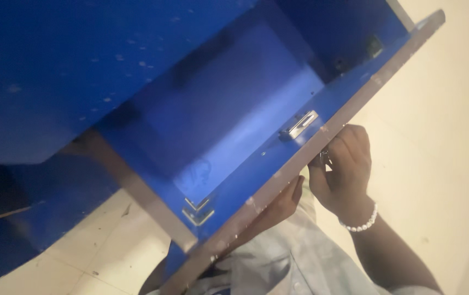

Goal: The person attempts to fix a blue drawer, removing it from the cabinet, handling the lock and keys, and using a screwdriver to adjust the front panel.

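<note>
Both hands at the front edge of an open blue wooden drawer (pixel 234 125), mid-frame.
Right hand (pixel 341 166) curled, pinching a small metal key (pixel 323 157) just under the silver lock plate (pixel 299 125); left hand (pixel 278 206) gripping the edge from below.

Most of the left hand (pixel 281 205) is hidden behind the blue drawer (pixel 234 109) front. A small metal object at the right hand (pixel 344 169) is too blurred to identify.

The right hand (pixel 343 166) is curled with fingers bent, while the left hand (pixel 281 203) shows only partly.
</note>
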